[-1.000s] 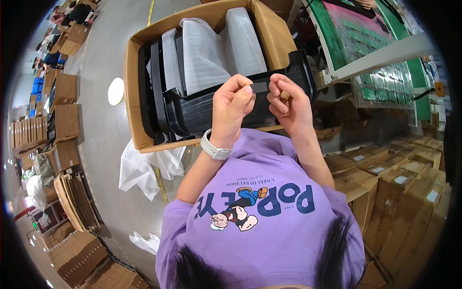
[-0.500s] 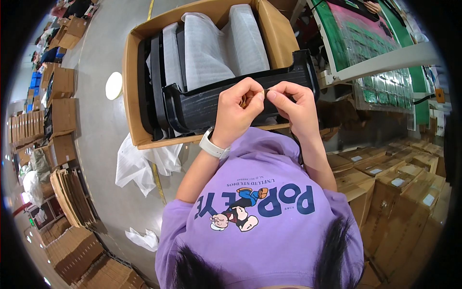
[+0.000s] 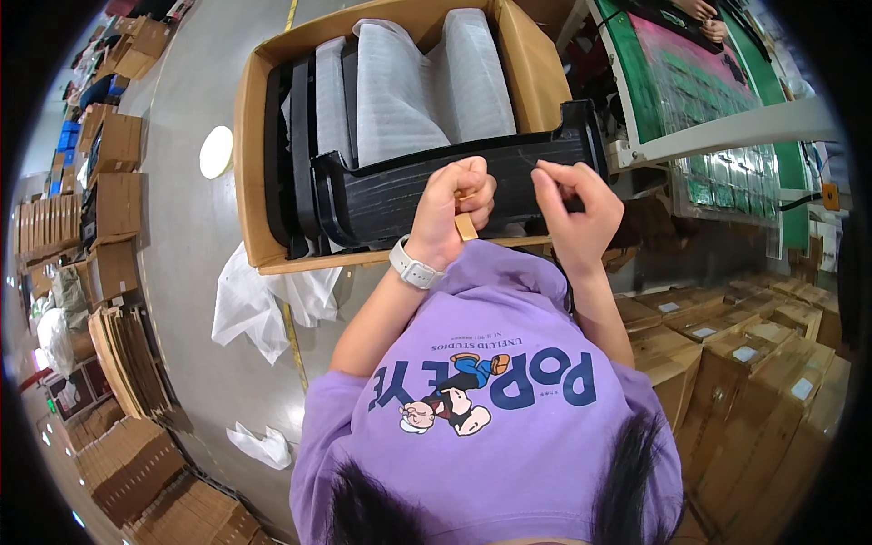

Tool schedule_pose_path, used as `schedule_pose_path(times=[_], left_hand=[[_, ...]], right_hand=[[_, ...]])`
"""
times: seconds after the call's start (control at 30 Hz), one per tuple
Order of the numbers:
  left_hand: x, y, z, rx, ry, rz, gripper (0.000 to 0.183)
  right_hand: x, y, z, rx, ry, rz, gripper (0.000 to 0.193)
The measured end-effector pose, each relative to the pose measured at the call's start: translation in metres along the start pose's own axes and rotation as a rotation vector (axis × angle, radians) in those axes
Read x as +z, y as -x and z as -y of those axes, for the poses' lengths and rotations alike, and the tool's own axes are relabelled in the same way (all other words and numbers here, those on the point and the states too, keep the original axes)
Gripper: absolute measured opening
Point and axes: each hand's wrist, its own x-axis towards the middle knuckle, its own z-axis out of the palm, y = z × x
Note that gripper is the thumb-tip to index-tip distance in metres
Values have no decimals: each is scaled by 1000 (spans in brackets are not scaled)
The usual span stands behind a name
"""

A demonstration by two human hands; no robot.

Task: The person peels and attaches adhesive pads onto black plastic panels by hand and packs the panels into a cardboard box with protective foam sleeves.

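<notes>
My left hand (image 3: 447, 213), with a pale watch (image 3: 416, 268) on the wrist, is closed round a small tan strip (image 3: 466, 227) whose end sticks out below the fingers. To its right my right hand (image 3: 581, 218) pinches thumb and forefinger together; what they hold, if anything, is too small to name. Both hands are over a long black panel (image 3: 381, 204) with raised ends, which lies across the near side of an open cardboard box (image 3: 252, 182). Inside the box stand foam-wrapped pieces (image 3: 400, 100) and further black parts (image 3: 300, 145).
White foam sheets (image 3: 250, 313) lie on the grey floor at left. A green-topped bench (image 3: 645, 100) with a white frame stands at right, another person's hands (image 3: 708, 23) at its far end. Stacked cartons (image 3: 727, 363) fill the lower right; more boxes (image 3: 118, 218) line the left.
My hands were together at the fingertips and have drawn apart, the right one moving to the right. The tan strip now shows below my left fist.
</notes>
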Motion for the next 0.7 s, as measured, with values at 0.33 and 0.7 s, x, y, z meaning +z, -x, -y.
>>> schedule_pose_path(times=[0.33, 0.7], left_hand=[[-18, -5, 13, -69, 575, -220, 21], [-16, 7, 6, 83, 893, 35, 24]], right_hand=[[5, 2, 6, -286, 33, 61, 16], [10, 10, 15, -75, -115, 201, 9]])
